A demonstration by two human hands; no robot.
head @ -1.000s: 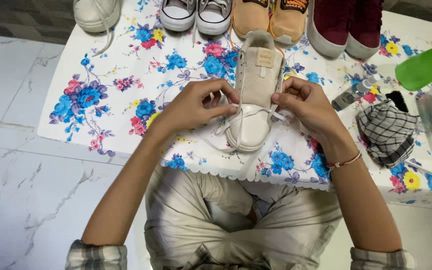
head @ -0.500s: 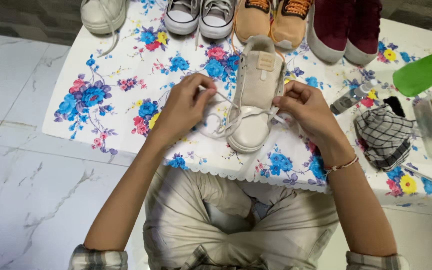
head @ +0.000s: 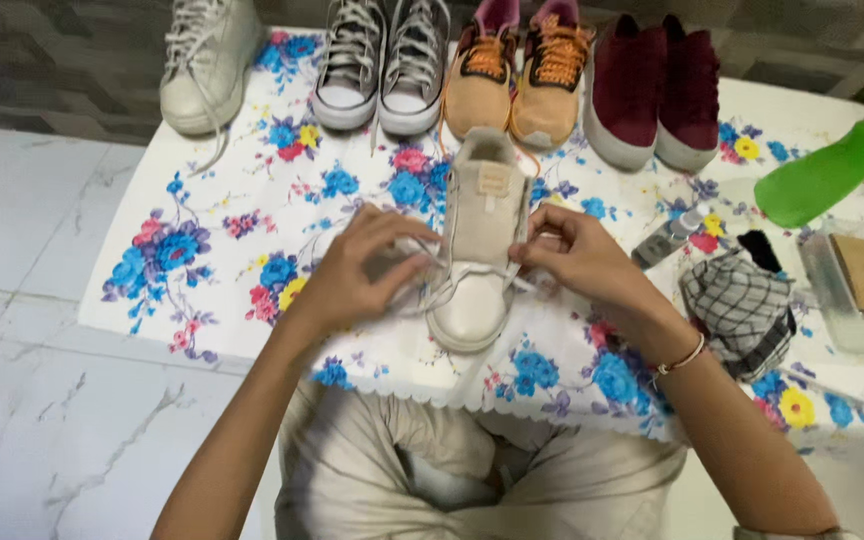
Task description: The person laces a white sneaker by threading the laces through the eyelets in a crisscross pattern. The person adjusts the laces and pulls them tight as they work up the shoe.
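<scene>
Cream low-top canvas sneaker [head: 480, 245] toe-toward-wearer on floral tablecloth [head: 242, 230], steadied between hands; left hand [head: 357, 272], right hand [head: 574, 262] each pinching white lace [head: 434, 262], drawn taut sideways; other shoe pairs lined behind

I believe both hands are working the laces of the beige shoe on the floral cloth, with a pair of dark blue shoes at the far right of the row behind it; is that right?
Not quite: the head view shows the far-right pair is maroon, not dark blue. The rest holds: left hand and right hand work the laces of the beige shoe on the floral cloth.
</scene>
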